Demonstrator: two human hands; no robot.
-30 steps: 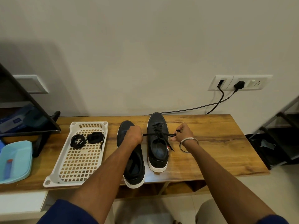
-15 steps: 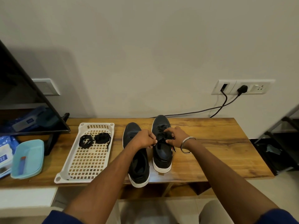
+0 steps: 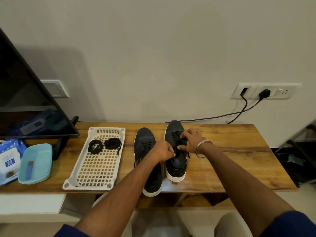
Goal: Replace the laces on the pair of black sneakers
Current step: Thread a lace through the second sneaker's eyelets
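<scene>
Both hands, pulled wide a second ago, are now pinching the black lace together: left hand, right hand, over the right-side black white-soled sneaker.

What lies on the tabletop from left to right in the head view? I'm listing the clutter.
Blue wipes packet → turquoise tub → white basket holding coiled laces → left sneaker → right sneaker.

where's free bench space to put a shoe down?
Bare wood on the bench right of the right shoe, out to the bench's end. Narrow strip between basket and left shoe. Crowded at the far left: blue tub, packets.
</scene>
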